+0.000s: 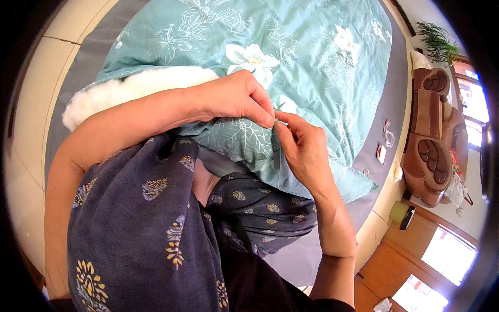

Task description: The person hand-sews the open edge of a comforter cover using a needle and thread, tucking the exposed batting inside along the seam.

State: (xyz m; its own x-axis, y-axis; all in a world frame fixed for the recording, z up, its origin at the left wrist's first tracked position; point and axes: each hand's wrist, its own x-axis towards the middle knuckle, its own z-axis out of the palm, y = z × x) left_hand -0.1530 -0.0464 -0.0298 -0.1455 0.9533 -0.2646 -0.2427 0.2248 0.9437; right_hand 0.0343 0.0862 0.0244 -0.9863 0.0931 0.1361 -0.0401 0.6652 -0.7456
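- The broad teal fabric cover (322,99), printed with white flowers and thin white leaf outlines, lies spread over the smooth grey sheet (396,99) in front of the person; part of its near edge is raised in a pinch.
- The left hand (234,96) reaches across from the left, thumb and forefinger pressed together on that raised edge; the grip seems meant to steady the cloth.
- The right hand (306,143) pinches the same edge just beside the left fingertips; I cannot tell whether anything tiny besides cloth sits between the fingers.
- The 2 pinches nearly meet, probably to keep a short stretch of edge firm and in plain sight; both forearms bend inward above the dark navy patterned clothing (130,203), close to the lap.
- The fluffy white padding (140,88) shows beyond the left forearm, outside the teal cloth; its bulk limits sideways room there.
- The cover's pointed near-right corner lies on the grey sheet, past the right wrist; a grey strip separates the cloth from the pale tiled floor (26,130) on both sides; the brown padded sofa (429,130) stands well apart at right, away from either elbow.
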